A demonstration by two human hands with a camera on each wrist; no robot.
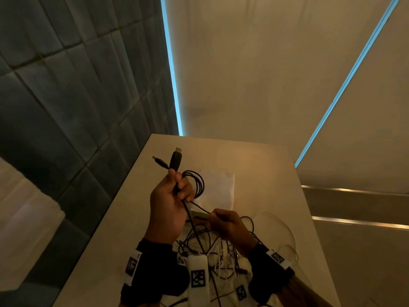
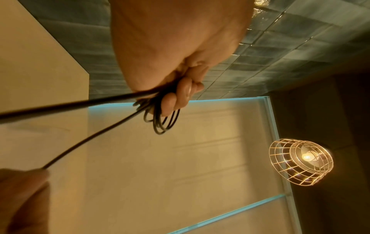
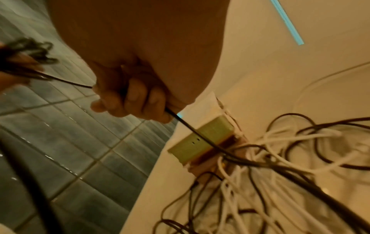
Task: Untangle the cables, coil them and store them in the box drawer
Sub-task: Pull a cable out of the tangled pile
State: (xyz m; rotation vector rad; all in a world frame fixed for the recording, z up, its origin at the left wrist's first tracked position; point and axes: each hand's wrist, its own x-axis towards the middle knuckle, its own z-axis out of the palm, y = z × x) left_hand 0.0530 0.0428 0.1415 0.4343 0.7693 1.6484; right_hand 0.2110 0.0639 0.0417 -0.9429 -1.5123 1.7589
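My left hand (image 1: 174,196) is raised over the table and grips a black cable with several small loops (image 1: 197,185) hanging from its fingers; a USB plug (image 1: 176,157) and a second plug (image 1: 159,162) stick out above the fist. The wrist view shows those coils (image 2: 160,121) under the curled fingers. To the right and lower, my right hand (image 1: 223,222) pinches the same cable's free run (image 3: 186,123), which leads down into a tangle of black and white cables (image 3: 270,166) on the table. A small green box (image 3: 200,142) lies beside the tangle.
The beige table (image 1: 265,173) ends at a grey tiled wall (image 1: 66,107) on the left. A white sheet (image 1: 219,187) lies behind the hands. A thin white cable (image 1: 285,227) loops out to the right. A wire-cage lamp (image 2: 300,161) glows overhead.
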